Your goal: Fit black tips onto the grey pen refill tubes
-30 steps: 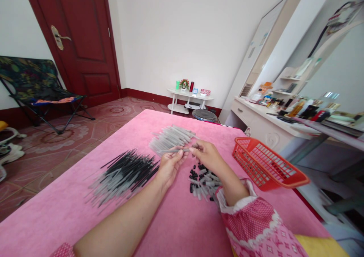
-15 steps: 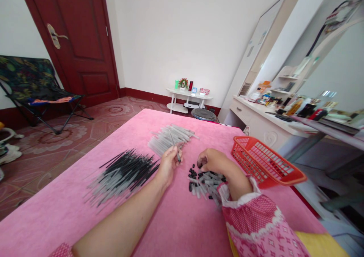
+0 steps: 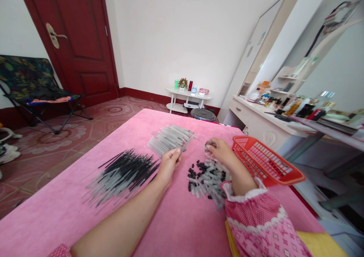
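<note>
My left hand (image 3: 170, 163) is closed around a translucent grey pen barrel (image 3: 188, 144), which slants up and to the right from the thumb. Beyond that hand lies a heap of clear pen barrels (image 3: 165, 140). Black and grey pen refills (image 3: 129, 171) are piled to its left. My right hand (image 3: 220, 150) hovers with thumb and fingers pinched together, above and behind a heap of clear pen caps (image 3: 209, 179) and small black plugs (image 3: 192, 170). Whatever the pinch holds is too small and blurred to name.
Pink cloth covers the table (image 3: 159, 226). An orange-red plastic basket (image 3: 264, 160) stands at its right edge, beside my right forearm. Farther right is a dressing table (image 3: 256, 116) crowded with bottles. A folding chair (image 3: 40, 82) stands by the door at left.
My right hand has lifted away from the caps and plugs, up and slightly right. The barrel in my left hand has swung from leaning left to leaning right.
</note>
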A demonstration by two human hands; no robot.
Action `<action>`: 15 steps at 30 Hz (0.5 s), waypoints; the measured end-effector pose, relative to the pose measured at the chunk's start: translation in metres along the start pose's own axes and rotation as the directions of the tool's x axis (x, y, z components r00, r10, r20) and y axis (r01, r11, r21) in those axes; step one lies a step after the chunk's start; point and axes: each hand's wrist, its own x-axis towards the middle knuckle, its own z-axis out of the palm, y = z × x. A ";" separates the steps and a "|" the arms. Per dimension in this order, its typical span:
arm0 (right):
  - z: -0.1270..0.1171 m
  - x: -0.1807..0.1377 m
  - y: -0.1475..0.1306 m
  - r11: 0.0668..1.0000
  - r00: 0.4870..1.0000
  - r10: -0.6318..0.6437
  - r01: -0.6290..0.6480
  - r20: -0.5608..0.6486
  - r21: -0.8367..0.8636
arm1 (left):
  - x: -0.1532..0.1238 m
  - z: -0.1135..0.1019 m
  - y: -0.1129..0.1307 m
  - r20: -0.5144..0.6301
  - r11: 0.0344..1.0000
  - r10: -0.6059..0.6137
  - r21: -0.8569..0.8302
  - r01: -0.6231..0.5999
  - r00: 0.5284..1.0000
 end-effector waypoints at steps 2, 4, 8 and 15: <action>-0.001 0.003 -0.002 0.972 0.991 0.045 -0.015 -0.126 0.233 | -0.001 0.001 0.000 -0.009 0.999 0.001 0.033 -0.001 1.000; -0.002 0.003 -0.005 0.923 0.982 0.080 -0.009 -0.168 0.384 | -0.002 0.002 0.000 -0.015 0.998 0.002 0.068 -0.001 1.000; -0.002 -0.001 -0.011 0.877 0.992 0.072 -0.011 -0.108 0.481 | -0.003 0.003 0.000 -0.003 0.994 0.000 0.105 0.000 1.000; 0.001 0.001 -0.006 0.924 0.994 -0.006 0.049 -0.112 0.379 | -0.003 0.002 -0.001 0.011 0.993 -0.005 0.121 0.004 1.000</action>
